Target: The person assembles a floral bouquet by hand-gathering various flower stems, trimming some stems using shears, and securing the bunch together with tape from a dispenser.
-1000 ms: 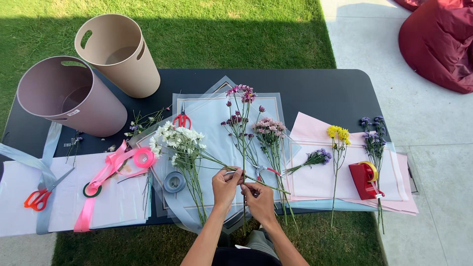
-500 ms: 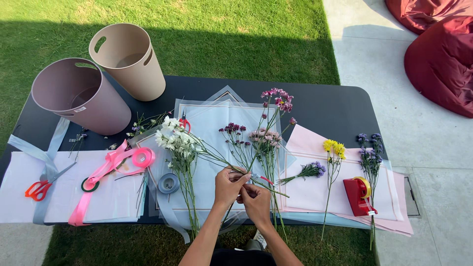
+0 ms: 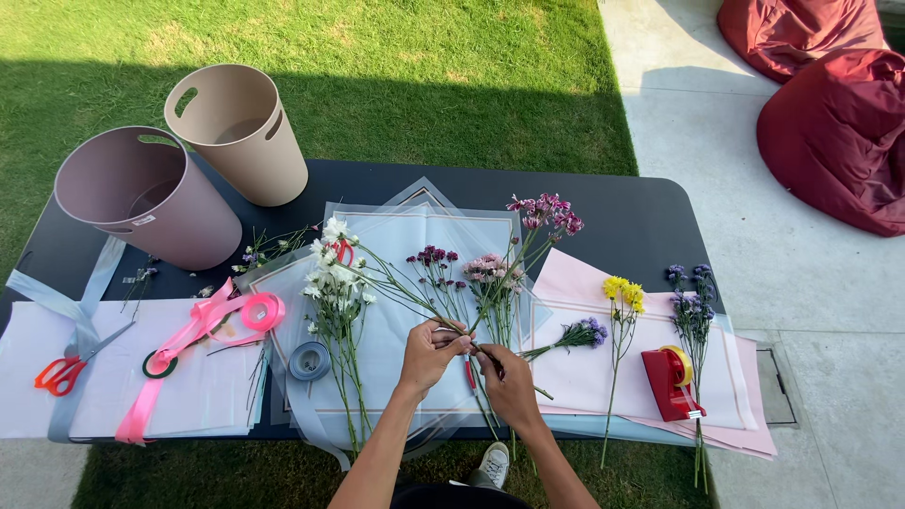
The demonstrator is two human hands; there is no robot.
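At the near edge of the black folding table [image 3: 641, 212], over clear wrapping sheets [image 3: 415, 236], the left hand [image 3: 429, 353] pinches shut on thin green flower stems [image 3: 485, 320], with the right hand [image 3: 509, 377] closed lower on the same bunch. 2 buckets [image 3: 151, 193] stand far left; a red tape dispenser [image 3: 669, 382] sits right.

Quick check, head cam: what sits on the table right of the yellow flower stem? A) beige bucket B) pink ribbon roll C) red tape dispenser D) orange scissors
C: the red tape dispenser lies just right of the yellow flower, on the pink paper; the scissors, ribbon and buckets are all on the left half of the table.
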